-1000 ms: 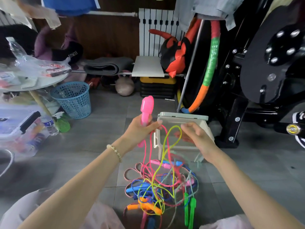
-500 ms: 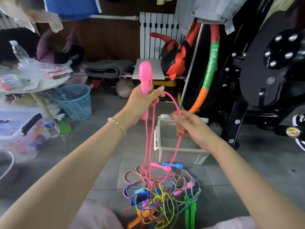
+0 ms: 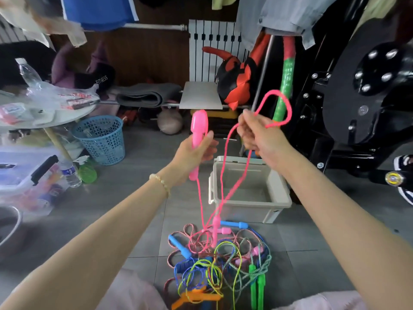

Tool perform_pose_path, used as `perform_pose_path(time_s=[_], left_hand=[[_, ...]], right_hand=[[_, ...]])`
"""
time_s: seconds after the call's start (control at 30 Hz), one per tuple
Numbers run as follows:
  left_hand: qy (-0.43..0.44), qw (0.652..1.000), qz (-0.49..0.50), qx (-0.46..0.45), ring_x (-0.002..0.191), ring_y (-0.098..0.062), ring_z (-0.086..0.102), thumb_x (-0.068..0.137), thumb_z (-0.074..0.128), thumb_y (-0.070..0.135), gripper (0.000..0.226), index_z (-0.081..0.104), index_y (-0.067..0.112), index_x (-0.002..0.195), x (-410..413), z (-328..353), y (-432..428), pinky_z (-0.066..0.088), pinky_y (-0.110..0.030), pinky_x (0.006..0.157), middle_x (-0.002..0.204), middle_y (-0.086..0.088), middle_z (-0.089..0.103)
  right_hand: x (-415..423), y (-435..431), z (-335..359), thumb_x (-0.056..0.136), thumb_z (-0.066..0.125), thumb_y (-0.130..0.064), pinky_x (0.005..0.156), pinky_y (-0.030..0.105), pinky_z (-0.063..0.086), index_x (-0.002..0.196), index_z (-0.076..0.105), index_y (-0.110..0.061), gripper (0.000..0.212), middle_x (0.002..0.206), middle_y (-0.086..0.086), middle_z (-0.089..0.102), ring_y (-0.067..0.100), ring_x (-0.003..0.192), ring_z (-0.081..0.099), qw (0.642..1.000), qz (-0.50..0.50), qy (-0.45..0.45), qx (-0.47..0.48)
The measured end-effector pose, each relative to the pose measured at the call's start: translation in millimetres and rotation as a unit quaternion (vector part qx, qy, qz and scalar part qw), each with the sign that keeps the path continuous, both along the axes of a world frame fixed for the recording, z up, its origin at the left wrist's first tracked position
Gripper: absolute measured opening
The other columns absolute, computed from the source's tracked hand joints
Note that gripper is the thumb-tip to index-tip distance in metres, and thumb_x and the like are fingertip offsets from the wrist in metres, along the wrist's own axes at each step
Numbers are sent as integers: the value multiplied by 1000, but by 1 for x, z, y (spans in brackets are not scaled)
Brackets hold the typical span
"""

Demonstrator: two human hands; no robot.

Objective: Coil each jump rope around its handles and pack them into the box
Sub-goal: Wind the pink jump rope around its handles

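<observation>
My left hand (image 3: 194, 153) grips a pink jump-rope handle (image 3: 198, 128) held upright above the floor. My right hand (image 3: 259, 135) pinches the pink cord (image 3: 279, 108), which loops up to its right and trails down to the pile. The rope's second pink handle (image 3: 216, 229) hangs at the top of a tangled pile of jump ropes (image 3: 219, 265) in blue, green, orange, yellow and braided colours on the floor between my knees. An open beige plastic box (image 3: 277, 198) stands on the tiles just behind the pile, below my hands.
A blue mesh wastebasket (image 3: 99, 139) and a round white table (image 3: 33, 113) stand at the left, with a clear storage bin (image 3: 24, 175) and a water bottle (image 3: 70, 173) nearby. A black exercise machine (image 3: 357, 97) fills the right side. A multicoloured hoop (image 3: 285, 86) leans at the back.
Both hands have risen and spread apart. My right hand drew the pink cord up and to the right, lifting more of it, with the second handle, out of the pile.
</observation>
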State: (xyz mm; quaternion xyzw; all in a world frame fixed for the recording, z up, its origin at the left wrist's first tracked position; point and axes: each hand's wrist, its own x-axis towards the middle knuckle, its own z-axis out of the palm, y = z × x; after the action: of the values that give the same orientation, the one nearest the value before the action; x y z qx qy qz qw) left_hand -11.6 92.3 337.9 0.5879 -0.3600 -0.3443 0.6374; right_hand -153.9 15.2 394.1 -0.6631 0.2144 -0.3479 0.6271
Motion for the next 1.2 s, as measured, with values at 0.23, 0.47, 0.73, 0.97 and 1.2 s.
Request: perform_pose_path(time_s=[0.23,0.47,0.73,0.97,1.2], left_hand=[[-23,995,-90,18,106,-12,66,95,51,36,33,58,5,104,-20,-18,13,49,-34,98,113,-2,70],[-32,993,-112,-24,78,-23,72,87,67,16,34,40,14,67,-31,1,9,58,-37,80,75,1,68],[7,1000,6,-3,93,-10,65,95,50,43,31,58,16,108,-3,-4,7,52,-21,83,108,4,68],[72,990,-121,22,101,-20,68,97,33,49,38,45,14,89,-21,-10,15,53,-30,92,113,-7,69],[-32,993,-114,22,97,-7,67,94,54,34,26,56,8,94,-24,1,9,49,-20,89,103,-2,71]], right_hand=[[7,-7,19,100,41,-25,37,16,21,80,55,-14,27,63,-3,56,4,38,24,999,19,-20,17],[4,-5,25,97,50,-21,38,15,22,87,57,-12,16,70,-2,59,5,41,24,999,-18,-11,41],[-28,-9,4,73,68,-15,61,19,53,129,45,-9,61,133,10,54,6,71,64,984,101,90,113],[-18,-2,-22,71,63,-47,109,35,37,123,42,-23,62,145,0,42,11,125,49,980,97,91,148],[-11,-8,-28,93,37,-49,117,35,22,147,22,-15,65,153,-3,29,9,135,36,986,63,93,120]])
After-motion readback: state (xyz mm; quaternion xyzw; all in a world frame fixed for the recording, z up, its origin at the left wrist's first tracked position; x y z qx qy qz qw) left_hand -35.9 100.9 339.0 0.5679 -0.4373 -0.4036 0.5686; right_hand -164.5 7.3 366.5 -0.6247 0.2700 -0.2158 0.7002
